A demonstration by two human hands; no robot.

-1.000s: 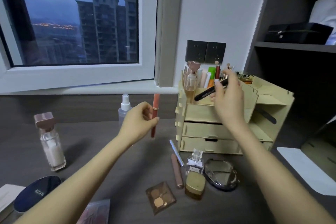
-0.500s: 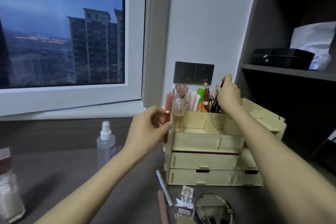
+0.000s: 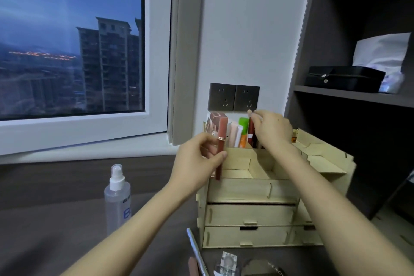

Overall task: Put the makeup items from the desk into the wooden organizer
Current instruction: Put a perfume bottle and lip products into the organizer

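At the bottom edge of the frame, a silver pencil (image 3: 197, 251), a small clear bottle (image 3: 228, 263) and a dark compact (image 3: 266, 270) are cut off on the desk (image 3: 56, 219). The right hand (image 3: 272, 129), at centre, covers the back slots of the wooden organizer (image 3: 253, 190); its fingertips pinch something thin, too blurred to name. The left hand (image 3: 197, 163) clamps thumb and fingers on an upright reddish lip gloss tube (image 3: 220, 145) at the organizer's left front corner. A spray bottle (image 3: 117, 197) stands at lower left.
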